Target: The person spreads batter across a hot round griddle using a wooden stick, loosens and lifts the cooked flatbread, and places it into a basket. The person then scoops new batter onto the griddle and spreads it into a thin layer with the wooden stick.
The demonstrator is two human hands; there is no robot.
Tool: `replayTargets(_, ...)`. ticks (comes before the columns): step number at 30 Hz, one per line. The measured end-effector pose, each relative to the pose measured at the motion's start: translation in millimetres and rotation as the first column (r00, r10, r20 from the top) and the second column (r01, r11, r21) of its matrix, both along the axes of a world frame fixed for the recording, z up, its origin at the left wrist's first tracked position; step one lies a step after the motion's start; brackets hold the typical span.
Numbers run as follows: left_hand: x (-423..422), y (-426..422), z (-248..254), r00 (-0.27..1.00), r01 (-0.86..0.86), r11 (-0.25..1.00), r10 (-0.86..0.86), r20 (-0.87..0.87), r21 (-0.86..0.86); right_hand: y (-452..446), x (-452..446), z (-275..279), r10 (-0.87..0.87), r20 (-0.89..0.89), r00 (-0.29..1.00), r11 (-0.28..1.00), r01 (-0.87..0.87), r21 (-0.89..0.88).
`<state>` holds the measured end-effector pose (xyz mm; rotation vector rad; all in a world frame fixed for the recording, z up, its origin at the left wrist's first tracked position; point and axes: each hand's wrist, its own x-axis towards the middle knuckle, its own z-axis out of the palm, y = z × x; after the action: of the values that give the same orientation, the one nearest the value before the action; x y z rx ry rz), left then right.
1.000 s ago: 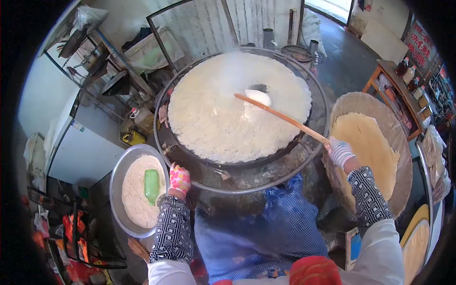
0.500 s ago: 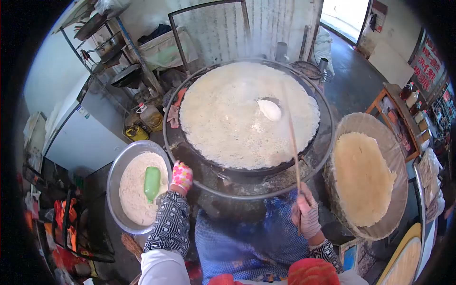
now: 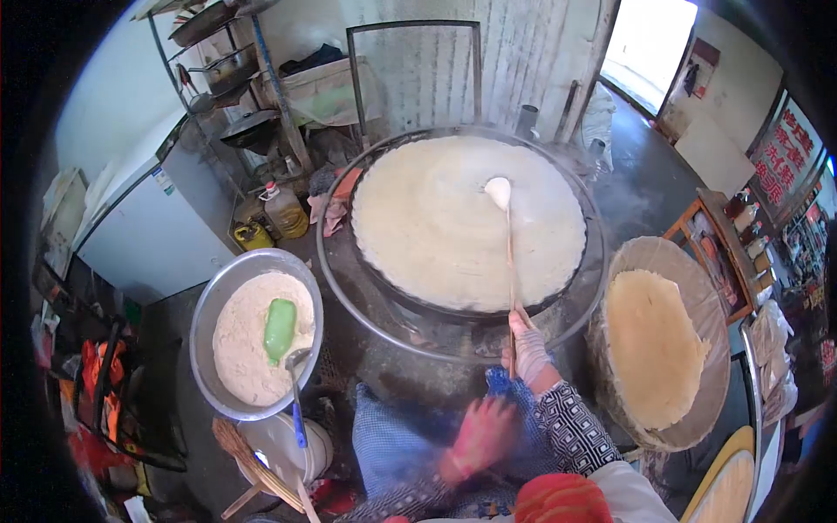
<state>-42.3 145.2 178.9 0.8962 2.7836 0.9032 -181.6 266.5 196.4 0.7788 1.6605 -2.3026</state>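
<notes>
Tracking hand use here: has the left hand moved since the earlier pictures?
Yes: the left hand has left the metal griddle ring, moving rightward and back toward the body, over the blue checked cloth.

1. I wear the one camera on my head, so the view starts above my own body — my blue checked apron (image 3: 384, 453) fills the bottom centre.
2. It faces forward and down, catching the round stove (image 3: 384, 318) at a slant from above, just above mid-view.
3. My left hand (image 3: 482, 436) and right hand (image 3: 529, 353) show below it, nearer the lens than the stove's far edge.
4. The view is very wide — black at the corners — and takes in a metal basin (image 3: 204, 344) on my left and a lined basket (image 3: 697, 279) on my right.
5. Farthest off, across the top, stand the corrugated wall (image 3: 527, 70) and, rightward, a bright doorway (image 3: 649, 52).
</notes>
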Motion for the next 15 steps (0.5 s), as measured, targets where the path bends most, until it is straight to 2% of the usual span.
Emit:
replayTargets(2, 21.6, -33.3, -21.0, 0.992, -0.033, 0.998, 0.04, -0.12, 0.062, -7.9, -7.8, -6.3, 0.032, 0.007, 0.999, 0.998, -0.031, -0.054)
replayTargets(4, 22.8, -80.7, -8.9, 0.958, -0.138, 0.969, 0.183, -0.22, 0.204, -25.1, -14.0, 1.4, 0.019, 0.026, 0.999, 1.0, -0.019, -0.016)
replayTargets(6, 22.0, -136.8, 6.7, 0.908, -0.309, 0.929, 0.351, -0.227, 0.202, -31.5, -23.6, -5.6, 0.02, 0.011, 1.0, 0.999, -0.02, -0.042)
replayTargets(8, 13.7, -193.4, 14.3, 0.819, -0.526, 0.85, 0.498, -0.285, -0.024, -30.0, -30.1, -5.6, 0.024, 0.096, 0.995, 0.909, 0.018, -0.415)
replayTargets(9, 16.3, -216.6, 10.9, 0.76, -0.639, 0.744, 0.572, -0.31, -0.195, -35.8, -24.8, 3.1, -0.047, 0.06, 0.997, 0.886, 0.07, -0.458)
replayTargets(10, 21.3, -236.0, 1.9, 0.692, -0.722, 0.598, 0.629, -0.353, -0.349, -44.2, -19.2, 6.6, -0.07, 0.055, 0.996, 0.881, 0.087, -0.465)
replayTargets(12, 29.9, -267.1, -23.8, 0.559, -0.722, 0.372, 0.81, -0.175, -0.583, -60.3, -2.3, 4.5, -0.195, -0.087, 0.977, 0.904, 0.145, -0.403)
replayTargets(13, 38.6, -292.2, -47.4, 0.539, -0.673, 0.419, 0.842, -0.015, -0.61, -62.0, -2.4, 2.3, -0.207, -0.039, 0.978, 0.901, 0.175, -0.396)
replayTargets(14, 42.3, -308.8, -63.7, 0.549, -0.67, 0.422, 0.835, -0.025, -0.611, -62.9, -6.6, -0.9, -0.22, -0.04, 0.975, 0.895, 0.185, -0.406)
replayTargets(15, 48.4, -322.4, -76.9, 0.506, -0.671, 0.408, 0.862, 0.02, -0.619, -63.0, -8.2, -6.6, -0.134, -0.035, 0.99, 0.931, 0.113, -0.348)
